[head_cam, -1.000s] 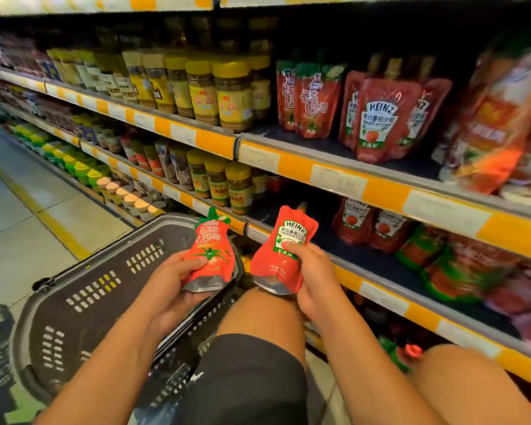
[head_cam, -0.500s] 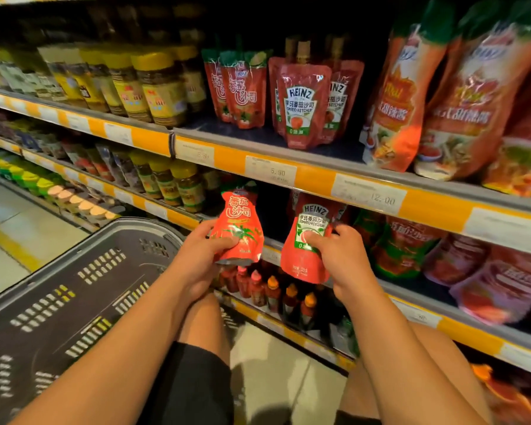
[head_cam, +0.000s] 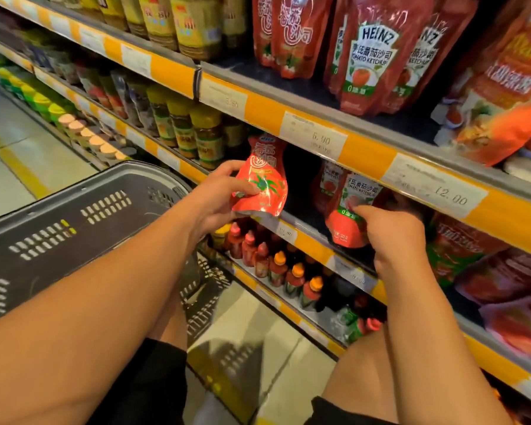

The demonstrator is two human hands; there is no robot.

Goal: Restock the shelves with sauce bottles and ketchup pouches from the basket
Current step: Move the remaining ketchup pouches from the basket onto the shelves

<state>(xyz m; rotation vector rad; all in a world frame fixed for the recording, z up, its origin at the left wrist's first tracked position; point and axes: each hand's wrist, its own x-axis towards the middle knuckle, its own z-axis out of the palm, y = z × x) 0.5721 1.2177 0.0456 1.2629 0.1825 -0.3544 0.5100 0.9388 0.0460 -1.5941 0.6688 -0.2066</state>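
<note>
Gripping a red tomato-print ketchup pouch (head_cam: 262, 182), the left hand (head_cam: 218, 197) holds it upright in front of the middle shelf (head_cam: 307, 237), thumb across its front and fingers curled behind. The right hand (head_cam: 390, 234) pinches the lower part of a Heinz ketchup pouch (head_cam: 354, 210), which stands on the middle shelf under the yellow price rail (head_cam: 365, 154), just beside another pouch of the same kind. A grey shopping basket (head_cam: 74, 216) sits low on the left, near the left forearm. Small red sauce bottles (head_cam: 276, 268) with orange and red caps line the shelf below.
</note>
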